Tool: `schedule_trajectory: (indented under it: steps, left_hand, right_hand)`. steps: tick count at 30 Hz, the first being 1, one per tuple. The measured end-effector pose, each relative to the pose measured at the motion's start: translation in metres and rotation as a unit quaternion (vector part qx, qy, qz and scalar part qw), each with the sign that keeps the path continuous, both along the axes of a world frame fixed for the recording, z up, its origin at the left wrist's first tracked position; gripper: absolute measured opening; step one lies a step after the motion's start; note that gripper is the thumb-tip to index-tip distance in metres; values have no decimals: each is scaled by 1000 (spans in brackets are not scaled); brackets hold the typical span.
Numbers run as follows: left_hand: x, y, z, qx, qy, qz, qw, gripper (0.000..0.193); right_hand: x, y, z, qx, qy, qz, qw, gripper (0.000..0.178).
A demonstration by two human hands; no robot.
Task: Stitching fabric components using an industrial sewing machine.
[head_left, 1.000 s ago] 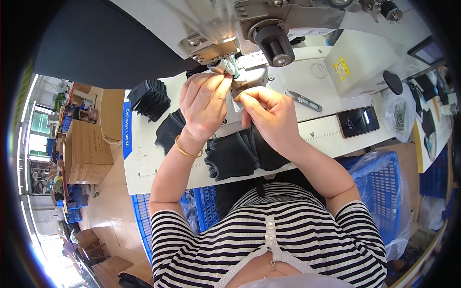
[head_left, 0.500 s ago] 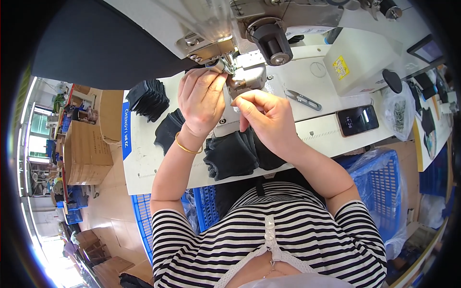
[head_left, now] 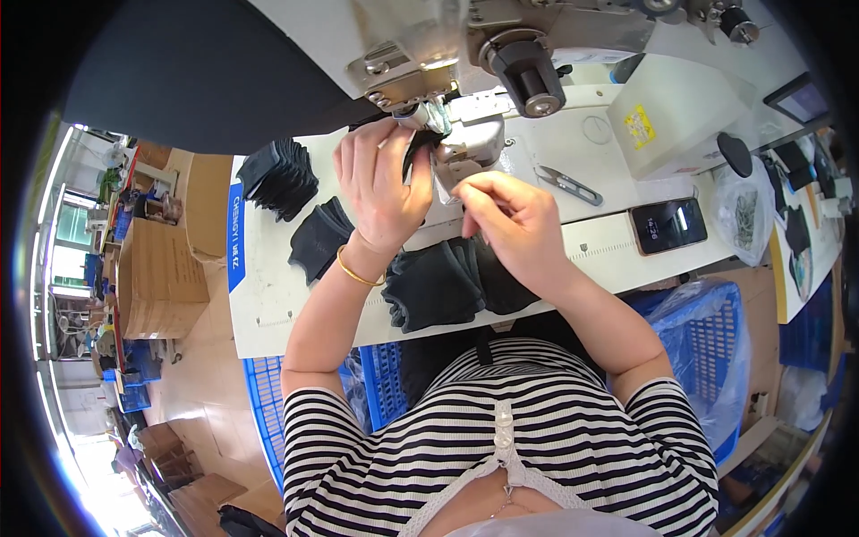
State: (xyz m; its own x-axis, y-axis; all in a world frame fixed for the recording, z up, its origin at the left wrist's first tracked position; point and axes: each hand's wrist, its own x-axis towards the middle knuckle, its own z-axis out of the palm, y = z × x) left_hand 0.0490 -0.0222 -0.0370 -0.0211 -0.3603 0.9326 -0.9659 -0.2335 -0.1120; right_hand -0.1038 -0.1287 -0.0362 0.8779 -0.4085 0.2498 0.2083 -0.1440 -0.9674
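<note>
My left hand (head_left: 385,183), with a gold bangle at its wrist, is raised to the needle area of a sewing machine (head_left: 403,85). Between its thumb and fingers it grips a black fabric piece (head_left: 420,147), whose upper end reaches under the metal presser parts (head_left: 428,116). My right hand (head_left: 517,228) is closed in a pinch just right of the machine's small metal arm (head_left: 474,143); what its fingertips hold, if anything, is too small to name. Below both hands lies a stack of black fabric pieces (head_left: 434,286) at the table's front edge.
Two more black fabric stacks, a far one (head_left: 279,177) and a nearer one (head_left: 319,240), lie left. Thread snips (head_left: 571,185) and a phone (head_left: 668,225) rest right, near a white box (head_left: 667,116). Blue baskets (head_left: 707,358) stand below the table (head_left: 268,295).
My left thumb has moved down from the presser parts, and black fabric now shows in that hand. My right hand stays pinched beside the machine. The whole view has shifted slightly.
</note>
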Motion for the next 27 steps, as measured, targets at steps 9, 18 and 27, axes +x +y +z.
schedule_trajectory:
  steps: [9,18,27]
  left_hand:
    - [5,0,-15,58,117,59,990,43]
    - [35,164,-51,247,131,320,905,42]
    - [-58,91,-62,252,362,67,895,38]
  right_hand:
    - [-36,-31,-82,-418,114,-181,883,60]
    - [-36,-27,-93,-359,114,-187,907,58]
    - [-34,-39,-94,-301,131,-161,931,47]
